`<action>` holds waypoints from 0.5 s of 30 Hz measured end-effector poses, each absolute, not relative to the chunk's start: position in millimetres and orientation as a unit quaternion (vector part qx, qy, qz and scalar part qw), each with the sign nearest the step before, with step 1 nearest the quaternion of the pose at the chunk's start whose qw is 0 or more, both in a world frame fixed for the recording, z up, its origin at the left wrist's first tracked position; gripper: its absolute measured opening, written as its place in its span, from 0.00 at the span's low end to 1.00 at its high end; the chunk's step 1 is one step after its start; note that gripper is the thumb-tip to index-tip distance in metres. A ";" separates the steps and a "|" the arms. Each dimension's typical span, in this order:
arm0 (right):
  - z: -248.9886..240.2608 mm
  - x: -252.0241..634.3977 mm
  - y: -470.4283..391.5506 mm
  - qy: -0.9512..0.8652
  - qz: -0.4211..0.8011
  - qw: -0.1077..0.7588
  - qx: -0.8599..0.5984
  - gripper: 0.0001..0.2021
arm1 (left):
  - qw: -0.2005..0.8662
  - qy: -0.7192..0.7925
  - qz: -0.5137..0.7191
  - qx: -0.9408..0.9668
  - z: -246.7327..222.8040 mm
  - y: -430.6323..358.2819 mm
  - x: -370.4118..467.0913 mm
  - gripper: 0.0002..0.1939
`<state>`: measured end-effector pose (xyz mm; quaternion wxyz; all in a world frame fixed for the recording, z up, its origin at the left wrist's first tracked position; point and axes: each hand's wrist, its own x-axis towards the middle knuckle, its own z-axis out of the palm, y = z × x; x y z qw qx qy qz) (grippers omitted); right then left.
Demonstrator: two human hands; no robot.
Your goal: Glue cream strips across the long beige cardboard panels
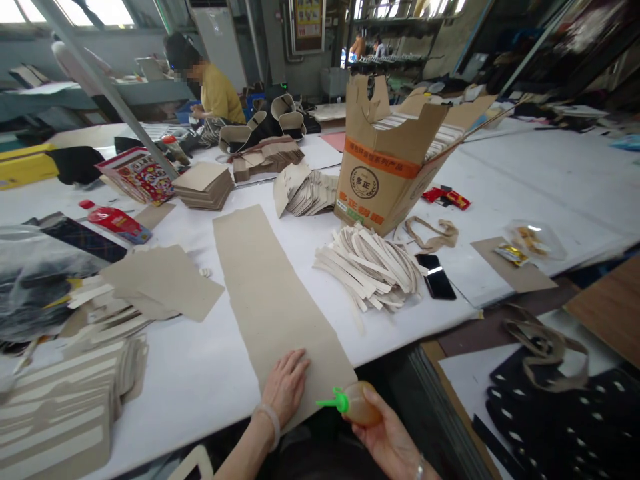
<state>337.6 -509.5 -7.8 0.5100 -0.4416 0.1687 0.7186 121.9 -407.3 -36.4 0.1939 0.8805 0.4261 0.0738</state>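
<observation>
A long beige cardboard strip (273, 287) lies lengthwise on the white table. My left hand (286, 387) rests flat on its near end, fingers stretched out, with a pale band at the wrist. In my right hand (383, 427) is a glue bottle (364, 403) with yellowish contents and a green nozzle cap. The bottle is tipped sideways, its nozzle pointing left above the near right edge of the strip. To the right of the strip is a heap of thin white strips (370, 267).
A tall carton (375, 167) holding stacked pieces stands behind the heap, with a black phone (439, 276) at the heap's right. Stacked cut pieces (65, 407) and loose sheets (165, 280) lie left. A red-capped bottle (117, 223) lies farther back. A person in yellow (220, 93) sits beyond.
</observation>
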 end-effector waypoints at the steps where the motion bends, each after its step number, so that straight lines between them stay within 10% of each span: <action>1: -7.8 338.0 -508.7 0.166 0.715 0.512 -0.445 0.14 | 0.193 0.428 0.075 0.880 -36.8 -407.6 121.5 0.18; 15: 16.4 355.3 -486.2 0.034 0.759 0.477 -0.441 0.12 | 0.108 0.425 0.126 0.890 -58.6 -412.3 122.8 0.19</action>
